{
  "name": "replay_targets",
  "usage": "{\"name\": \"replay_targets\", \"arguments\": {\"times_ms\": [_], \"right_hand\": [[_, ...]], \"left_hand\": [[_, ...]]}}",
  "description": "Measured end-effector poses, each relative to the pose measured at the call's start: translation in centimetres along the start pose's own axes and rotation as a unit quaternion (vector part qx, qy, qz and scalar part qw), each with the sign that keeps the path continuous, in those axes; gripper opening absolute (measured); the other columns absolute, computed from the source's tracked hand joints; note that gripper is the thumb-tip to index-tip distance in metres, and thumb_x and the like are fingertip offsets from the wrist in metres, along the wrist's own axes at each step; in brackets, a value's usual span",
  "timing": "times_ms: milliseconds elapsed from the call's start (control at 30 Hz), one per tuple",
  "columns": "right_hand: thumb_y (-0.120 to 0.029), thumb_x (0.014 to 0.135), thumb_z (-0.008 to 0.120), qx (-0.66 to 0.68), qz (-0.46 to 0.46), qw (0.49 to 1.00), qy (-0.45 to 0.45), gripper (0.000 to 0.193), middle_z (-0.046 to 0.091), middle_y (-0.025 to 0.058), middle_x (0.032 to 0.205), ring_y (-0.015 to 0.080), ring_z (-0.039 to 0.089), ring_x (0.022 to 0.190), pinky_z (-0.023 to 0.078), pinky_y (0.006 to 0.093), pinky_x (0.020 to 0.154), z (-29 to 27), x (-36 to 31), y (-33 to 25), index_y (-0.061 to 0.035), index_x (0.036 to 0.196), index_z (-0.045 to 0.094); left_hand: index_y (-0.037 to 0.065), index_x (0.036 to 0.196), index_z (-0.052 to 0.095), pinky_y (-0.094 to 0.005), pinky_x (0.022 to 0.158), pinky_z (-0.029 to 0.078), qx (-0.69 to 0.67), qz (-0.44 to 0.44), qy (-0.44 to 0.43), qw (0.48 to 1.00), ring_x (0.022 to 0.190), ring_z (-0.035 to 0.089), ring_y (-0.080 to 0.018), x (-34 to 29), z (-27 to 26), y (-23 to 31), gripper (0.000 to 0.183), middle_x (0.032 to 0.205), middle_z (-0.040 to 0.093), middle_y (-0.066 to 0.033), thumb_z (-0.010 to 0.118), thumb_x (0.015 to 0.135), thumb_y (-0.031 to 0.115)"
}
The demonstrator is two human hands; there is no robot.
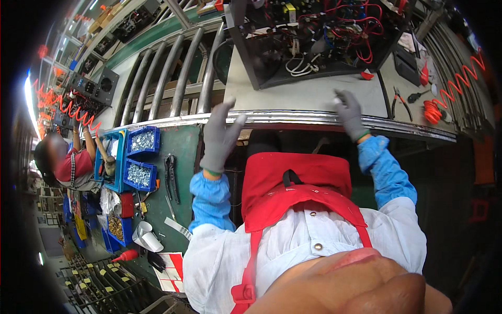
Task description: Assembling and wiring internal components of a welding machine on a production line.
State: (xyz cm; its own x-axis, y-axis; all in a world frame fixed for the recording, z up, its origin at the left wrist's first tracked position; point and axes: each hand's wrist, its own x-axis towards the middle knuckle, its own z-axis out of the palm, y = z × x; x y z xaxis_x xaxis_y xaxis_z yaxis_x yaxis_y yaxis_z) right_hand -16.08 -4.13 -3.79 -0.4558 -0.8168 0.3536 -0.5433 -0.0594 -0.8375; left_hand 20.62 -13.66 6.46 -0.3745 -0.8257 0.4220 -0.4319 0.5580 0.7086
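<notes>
My left hand, in a grey glove, hovers at the front edge of the conveyor bench with its fingers apart and nothing in it. Over the metal rail farther right, my right hand wears the same kind of glove; its fingers reach forward, slightly bent, and hold nothing visible. Both hands are apart from the black metal cabinet, which stands open-sided on the white board beyond them. Red, black and white wires fill its inside. A small red piece lies by its lower right corner.
Pliers, a screwdriver and a coiled red hose are at the right. Steel rollers run at the left. Blue bins of fasteners and black cutters sit on the green table. Another person works at far left.
</notes>
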Motion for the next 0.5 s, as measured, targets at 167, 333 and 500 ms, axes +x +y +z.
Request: {"name": "replay_targets", "arguments": {"times_ms": [167,333,500], "right_hand": [[-0.017,0.092,0.058,-0.095,0.056,0.99,0.093,0.035,0.067,0.0137,0.115,0.0228,0.064,0.104,0.049,0.0324,0.092,-9.9,2.1,3.1,-0.0016,0.123,0.06],[-0.029,0.092,0.062,-0.096,0.098,0.979,0.148,0.047,0.065,0.0183,0.118,0.0255,0.064,0.108,0.048,0.034,0.093,-14.0,6.6,4.5,0.0021,0.127,0.057],[-0.043,0.084,0.067,-0.235,0.068,0.942,0.23,0.066,0.061,0.0222,0.126,0.0361,0.058,0.118,0.043,0.041,0.101,-17.2,14.7,7.5,0.0005,0.131,0.054]], "left_hand": [[-0.001,0.129,0.055,-0.0303,0.09,0.049,-0.089,0.078,0.083,0.989,0.109,0.062,-0.0205,9.7,1.5,0.7,0.056,0.119,0.063,-0.0163,0.076,0.083,0.023],[0.003,0.128,0.053,-0.0423,0.08,0.052,0.136,0.19,0.203,0.951,0.092,0.065,-0.033,19.3,0.7,3.4,0.062,0.103,0.065,-0.0174,0.076,0.08,0.032],[0.006,0.125,0.054,-0.0417,0.081,0.051,-0.174,0.237,0.004,0.956,0.093,0.065,-0.0371,20.6,1.3,9.4,0.048,0.096,0.066,-0.0196,0.061,0.079,0.019]]}}
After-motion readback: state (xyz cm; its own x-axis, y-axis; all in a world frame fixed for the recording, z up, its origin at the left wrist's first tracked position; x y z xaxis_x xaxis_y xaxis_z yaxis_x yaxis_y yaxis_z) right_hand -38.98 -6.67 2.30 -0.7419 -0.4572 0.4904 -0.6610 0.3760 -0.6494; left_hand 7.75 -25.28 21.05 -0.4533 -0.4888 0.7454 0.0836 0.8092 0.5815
